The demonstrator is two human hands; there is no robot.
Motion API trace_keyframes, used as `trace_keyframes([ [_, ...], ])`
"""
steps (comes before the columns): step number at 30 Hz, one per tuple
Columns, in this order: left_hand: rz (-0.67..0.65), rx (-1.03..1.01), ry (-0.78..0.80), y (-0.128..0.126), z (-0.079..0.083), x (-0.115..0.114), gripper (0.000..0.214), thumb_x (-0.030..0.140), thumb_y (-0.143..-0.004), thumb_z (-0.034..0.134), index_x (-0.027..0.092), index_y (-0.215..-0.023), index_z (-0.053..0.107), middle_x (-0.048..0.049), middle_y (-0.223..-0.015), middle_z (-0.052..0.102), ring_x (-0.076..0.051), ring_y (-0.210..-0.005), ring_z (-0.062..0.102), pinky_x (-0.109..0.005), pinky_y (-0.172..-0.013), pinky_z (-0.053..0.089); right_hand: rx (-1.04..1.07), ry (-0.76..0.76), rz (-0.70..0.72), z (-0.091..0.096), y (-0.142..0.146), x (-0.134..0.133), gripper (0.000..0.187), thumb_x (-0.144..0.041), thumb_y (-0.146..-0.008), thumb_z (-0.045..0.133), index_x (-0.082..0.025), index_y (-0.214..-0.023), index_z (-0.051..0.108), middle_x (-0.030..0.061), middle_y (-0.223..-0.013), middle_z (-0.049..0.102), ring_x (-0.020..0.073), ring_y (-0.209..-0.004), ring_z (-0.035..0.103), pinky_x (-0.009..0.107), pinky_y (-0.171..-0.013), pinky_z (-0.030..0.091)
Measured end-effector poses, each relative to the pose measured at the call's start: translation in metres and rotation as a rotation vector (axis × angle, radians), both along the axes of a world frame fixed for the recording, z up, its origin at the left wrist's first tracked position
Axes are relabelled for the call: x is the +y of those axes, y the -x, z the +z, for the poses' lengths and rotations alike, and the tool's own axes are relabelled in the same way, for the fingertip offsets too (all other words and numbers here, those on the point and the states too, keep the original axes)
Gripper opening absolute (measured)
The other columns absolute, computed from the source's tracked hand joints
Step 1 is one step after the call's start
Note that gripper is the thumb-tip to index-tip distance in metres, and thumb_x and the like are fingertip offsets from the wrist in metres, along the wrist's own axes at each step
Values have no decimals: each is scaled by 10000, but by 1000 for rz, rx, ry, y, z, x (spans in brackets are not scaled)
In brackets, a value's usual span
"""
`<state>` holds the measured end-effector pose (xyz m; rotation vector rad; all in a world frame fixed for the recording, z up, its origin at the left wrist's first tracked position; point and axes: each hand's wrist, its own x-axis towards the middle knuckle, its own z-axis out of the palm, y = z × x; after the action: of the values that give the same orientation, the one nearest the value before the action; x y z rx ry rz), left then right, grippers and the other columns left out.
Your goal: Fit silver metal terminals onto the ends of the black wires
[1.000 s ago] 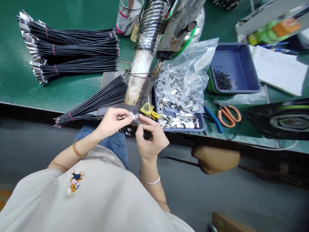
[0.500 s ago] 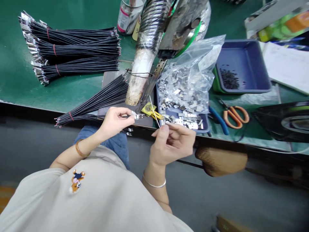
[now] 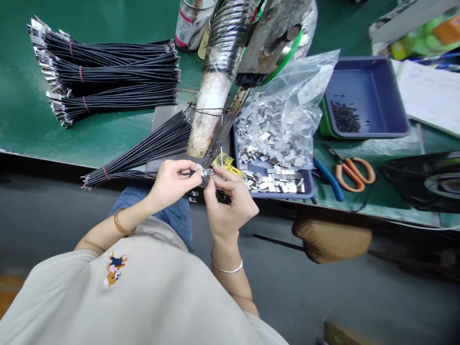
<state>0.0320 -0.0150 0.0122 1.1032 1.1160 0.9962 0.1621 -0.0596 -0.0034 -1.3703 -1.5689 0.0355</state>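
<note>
My left hand (image 3: 175, 181) is closed in a pinch around the end of a black cable, and a small silvery metal connector (image 3: 206, 172) sticks out at its fingertips. Against the connector's other end, the thumb and forefinger of my right hand (image 3: 230, 201) close in a pinch; any smaller part between them is hidden. A thin pale wire (image 3: 222, 155) runs upright just behind the right fingers. Beyond them lies a yellow piece (image 3: 233, 169) on the bench. To the left, a fanned bundle of black cables (image 3: 143, 148) rests near the left hand.
A blue tray (image 3: 309, 189) holds a plastic bag and loose metal shells. Further right are blue-handled pliers (image 3: 332, 182), orange scissors (image 3: 354, 175) and a bin (image 3: 373, 91) with small dark parts. A wrapped duct (image 3: 212, 96) hangs over the bench. Tied cable bundles (image 3: 118, 74) lie back left.
My right hand has moved left from beside the tray to the connector. The pale wire now stands upright rather than slanting. My left hand has hardly moved.
</note>
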Motion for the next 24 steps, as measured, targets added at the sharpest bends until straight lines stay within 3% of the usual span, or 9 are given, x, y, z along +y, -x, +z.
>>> trace_keyframes([
  [11,69,-60,-51,-4,1,-1,176,256,-696,684,93,-748,727,-28,-702,684,-88,-618,580,-163,-580,504,-47,-58,21,7,3,6,119,-108,-859,662,-212,-840,606,70,-1057,779,166,-880,767,289,-773,639],
  [19,74,62,-64,-4,1,-3,166,230,-698,656,83,-717,729,1,-608,615,-56,-534,481,-143,-498,414,-66,-54,36,6,2,5,148,-86,-838,679,-208,-827,595,71,-1014,782,167,-878,768,258,-766,632],
  [24,72,7,-79,-5,4,-2,175,235,-709,650,88,-747,736,-21,-691,675,-76,-601,548,-149,-561,481,-67,-77,15,10,4,8,140,-84,-837,697,-207,-851,630,60,-979,785,174,-887,766,264,-768,624],
])
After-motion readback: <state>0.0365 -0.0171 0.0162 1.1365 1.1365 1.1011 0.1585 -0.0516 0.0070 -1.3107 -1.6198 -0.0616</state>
